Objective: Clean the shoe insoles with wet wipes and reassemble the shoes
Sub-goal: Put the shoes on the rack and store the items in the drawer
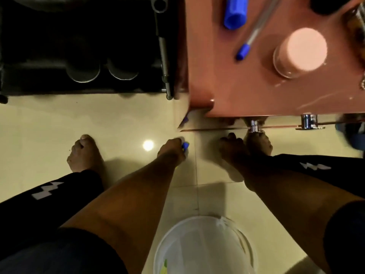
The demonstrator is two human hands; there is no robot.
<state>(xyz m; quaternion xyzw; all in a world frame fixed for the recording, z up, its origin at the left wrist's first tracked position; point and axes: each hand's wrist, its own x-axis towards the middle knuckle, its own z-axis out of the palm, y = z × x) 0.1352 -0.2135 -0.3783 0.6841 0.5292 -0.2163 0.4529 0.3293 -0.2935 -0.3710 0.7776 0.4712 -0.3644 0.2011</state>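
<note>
No shoe, insole or wipe is in view. My left hand (172,150) reaches down to the cream tiled floor and pinches a small blue object (185,145) at its fingertips. My right hand (231,145) hangs low in shadow just in front of the brown cabinet's lower edge, beside my right foot (259,144). Its fingers point down, and their grip is too dark to read. My left foot (85,153) stands bare on the tiles at the left.
A white round bucket (245,240) sits on the floor under my arms. The brown cabinet top (246,86) carries a blue marker (235,12), a pen (256,30) and a pink-lidded jar (300,52). Chrome knobs (254,125) stick out below it. A black rack (79,56) stands at upper left.
</note>
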